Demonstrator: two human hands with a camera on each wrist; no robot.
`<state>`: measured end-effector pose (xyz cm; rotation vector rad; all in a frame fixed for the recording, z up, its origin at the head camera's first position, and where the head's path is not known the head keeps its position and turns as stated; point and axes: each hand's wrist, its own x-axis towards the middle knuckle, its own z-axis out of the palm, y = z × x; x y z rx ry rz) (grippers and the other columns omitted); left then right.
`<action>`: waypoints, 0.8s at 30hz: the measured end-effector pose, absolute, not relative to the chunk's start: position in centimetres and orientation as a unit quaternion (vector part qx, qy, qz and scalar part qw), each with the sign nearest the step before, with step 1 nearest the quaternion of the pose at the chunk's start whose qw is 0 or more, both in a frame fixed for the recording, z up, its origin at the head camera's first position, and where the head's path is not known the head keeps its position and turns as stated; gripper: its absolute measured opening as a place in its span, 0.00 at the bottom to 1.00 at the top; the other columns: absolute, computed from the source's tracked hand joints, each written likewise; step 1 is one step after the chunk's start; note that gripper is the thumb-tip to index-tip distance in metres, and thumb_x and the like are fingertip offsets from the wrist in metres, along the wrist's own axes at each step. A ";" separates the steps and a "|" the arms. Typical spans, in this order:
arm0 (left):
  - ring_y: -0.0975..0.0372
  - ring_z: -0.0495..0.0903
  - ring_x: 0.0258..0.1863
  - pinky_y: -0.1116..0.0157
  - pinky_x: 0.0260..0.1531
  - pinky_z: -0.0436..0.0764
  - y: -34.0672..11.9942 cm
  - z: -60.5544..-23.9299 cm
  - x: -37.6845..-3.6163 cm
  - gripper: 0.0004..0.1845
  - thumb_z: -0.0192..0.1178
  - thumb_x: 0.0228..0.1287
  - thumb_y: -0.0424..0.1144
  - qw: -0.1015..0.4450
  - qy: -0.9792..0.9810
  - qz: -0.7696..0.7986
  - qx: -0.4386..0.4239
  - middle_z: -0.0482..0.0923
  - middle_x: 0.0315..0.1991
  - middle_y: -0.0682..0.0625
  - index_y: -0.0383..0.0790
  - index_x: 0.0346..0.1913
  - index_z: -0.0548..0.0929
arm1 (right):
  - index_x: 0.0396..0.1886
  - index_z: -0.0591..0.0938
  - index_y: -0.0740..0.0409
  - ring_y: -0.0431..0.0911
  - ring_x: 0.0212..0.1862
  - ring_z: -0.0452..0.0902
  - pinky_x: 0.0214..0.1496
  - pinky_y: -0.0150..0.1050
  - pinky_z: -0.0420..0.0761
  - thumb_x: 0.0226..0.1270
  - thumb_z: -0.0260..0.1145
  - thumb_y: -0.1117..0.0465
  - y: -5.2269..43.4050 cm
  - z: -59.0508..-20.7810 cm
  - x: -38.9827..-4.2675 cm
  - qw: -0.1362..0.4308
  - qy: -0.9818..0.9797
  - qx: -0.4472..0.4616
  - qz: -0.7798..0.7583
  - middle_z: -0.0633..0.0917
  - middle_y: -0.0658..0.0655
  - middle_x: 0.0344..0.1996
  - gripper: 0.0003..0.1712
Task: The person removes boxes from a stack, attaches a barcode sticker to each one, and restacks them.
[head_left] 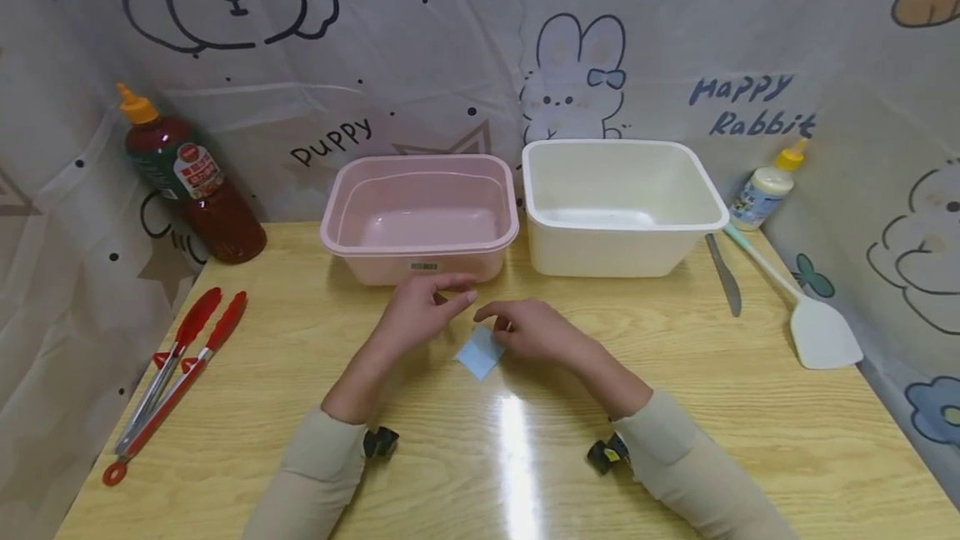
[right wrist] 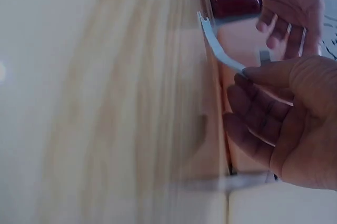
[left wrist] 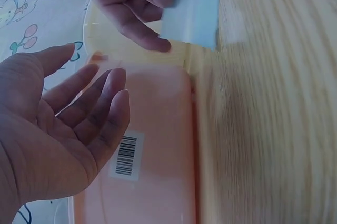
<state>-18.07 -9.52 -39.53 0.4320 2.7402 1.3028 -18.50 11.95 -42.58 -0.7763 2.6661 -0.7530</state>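
Between thumb and fingertips, my right hand point(head_left: 538, 332) pinches a small light-blue square point(head_left: 478, 354) by one edge. It is thin and looks like a folded piece of paper; its exact kind is unclear. In the right wrist view the blue square point(right wrist: 220, 53) is seen nearly edge-on, slightly curved, its far end split into layers. My left hand point(head_left: 416, 311) hovers in front of the pink bin point(head_left: 422, 252), holding nothing. Its fingers are loosely bent in the left wrist view, palm point(left wrist: 47, 150) showing, apart from the square.
A white bin point(head_left: 607, 252) stands right of the pink one. Red-tipped tongs point(head_left: 176, 390) lie at left before a sauce bottle point(head_left: 197, 190). At right are a knife point(head_left: 724, 277), a white spatula point(head_left: 823, 332) and a small yellow-capped bottle point(head_left: 767, 190).
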 end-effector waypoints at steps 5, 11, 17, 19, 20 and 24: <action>0.61 0.85 0.38 0.65 0.34 0.82 -8.9 -39.7 -18.4 0.18 0.63 0.71 0.48 0.031 0.892 0.420 0.161 0.88 0.52 0.51 0.47 0.59 0.86 | 0.62 0.82 0.51 0.46 0.39 0.83 0.42 0.41 0.83 0.72 0.63 0.64 14.5 -41.7 -18.9 0.140 0.893 -0.229 -0.361 0.88 0.53 0.36 0.20; 0.58 0.86 0.40 0.62 0.39 0.84 -8.5 -40.6 -18.8 0.22 0.59 0.73 0.39 0.035 0.894 0.386 0.224 0.85 0.57 0.47 0.49 0.69 0.78 | 0.68 0.76 0.62 0.54 0.41 0.84 0.49 0.54 0.87 0.73 0.61 0.66 17.0 -40.9 -19.5 0.159 0.828 -0.175 -0.508 0.85 0.62 0.39 0.24; 0.54 0.87 0.42 0.63 0.39 0.86 -7.5 -40.6 -19.1 0.31 0.61 0.71 0.34 0.053 0.861 0.435 0.258 0.81 0.64 0.44 0.52 0.75 0.70 | 0.69 0.74 0.61 0.64 0.44 0.83 0.50 0.55 0.86 0.73 0.62 0.66 17.5 -41.0 -19.6 0.166 0.793 -0.144 -0.567 0.86 0.62 0.39 0.26; 0.55 0.87 0.43 0.63 0.38 0.86 -7.2 -40.4 -19.1 0.27 0.62 0.71 0.35 0.054 0.853 0.455 0.252 0.81 0.63 0.47 0.52 0.71 0.75 | 0.69 0.74 0.60 0.62 0.43 0.83 0.50 0.53 0.86 0.73 0.62 0.65 17.3 -41.2 -19.6 0.172 0.787 -0.142 -0.575 0.86 0.60 0.38 0.26; 0.56 0.86 0.43 0.63 0.38 0.86 -7.0 -40.3 -19.1 0.23 0.63 0.71 0.36 0.055 0.851 0.462 0.243 0.82 0.62 0.48 0.52 0.67 0.78 | 0.69 0.74 0.61 0.62 0.43 0.83 0.50 0.53 0.86 0.73 0.62 0.65 17.2 -41.4 -19.6 0.177 0.784 -0.143 -0.578 0.87 0.60 0.38 0.26; 0.58 0.85 0.43 0.63 0.40 0.85 -6.6 -40.0 -18.9 0.10 0.65 0.70 0.43 0.051 0.853 0.475 0.212 0.86 0.53 0.54 0.51 0.51 0.88 | 0.71 0.72 0.61 0.57 0.41 0.84 0.50 0.53 0.86 0.74 0.61 0.65 17.0 -41.5 -19.4 0.190 0.777 -0.143 -0.583 0.86 0.59 0.38 0.27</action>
